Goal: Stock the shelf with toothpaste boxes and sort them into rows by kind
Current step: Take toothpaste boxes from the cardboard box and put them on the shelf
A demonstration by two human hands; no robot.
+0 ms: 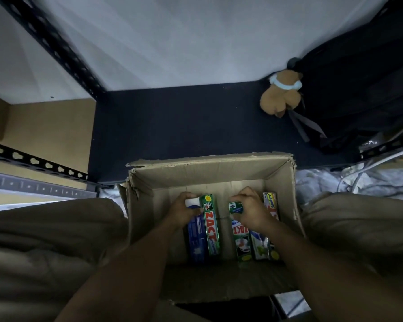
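Observation:
An open cardboard box (pixel 209 168) stands between my knees, in front of a dark shelf board (pixel 184 122). Inside lie several toothpaste boxes. My left hand (pixel 184 211) grips the far end of a blue box (pixel 196 242), which lies beside a green ZACT box (pixel 211 226). Over on the right, my right hand (pixel 249 209) curls round the far end of another green ZACT box (pixel 241 238). Beside that lie a white and green box (pixel 260 246) and a red Smokers box (pixel 270 202), partly hidden by my right hand and wrist.
A brown plush toy (pixel 280 94) lies at the shelf's back right, next to a black bag (pixel 358 89). Black perforated shelf posts (pixel 49 43) run at the left, with a cardboard carton (pixel 49 131) beside them. My knees flank the box.

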